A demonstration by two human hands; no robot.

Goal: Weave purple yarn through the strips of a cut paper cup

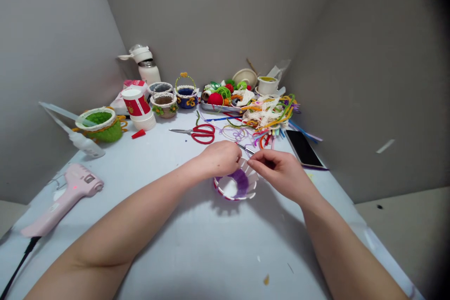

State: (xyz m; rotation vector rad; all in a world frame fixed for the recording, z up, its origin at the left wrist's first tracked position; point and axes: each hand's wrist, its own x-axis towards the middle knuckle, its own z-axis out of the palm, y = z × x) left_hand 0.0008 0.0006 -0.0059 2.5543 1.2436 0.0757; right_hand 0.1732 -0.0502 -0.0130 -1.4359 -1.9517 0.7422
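Note:
A paper cup (215,188) with its wall cut into upright white strips stands on the table, purple yarn (242,183) wound round inside the strips. My left hand (223,158) is closed over the cup's far left rim, its fingertips partly hidden. At the right rim my right hand (283,173) pinches thumb and forefinger together by the strip tops; what lies between them is too small to make out. Just beyond both hands is a thin metal rod (245,148), with loose purple yarn near it.
Red-handled scissors (204,133) lie beyond my left hand. A pink glue gun (66,197) and a white squeeze bottle (86,144) are at left. Behind stand small decorated baskets (164,105), stacked paper cups (137,105) and a yarn tray (221,108). A phone (305,149) lies right.

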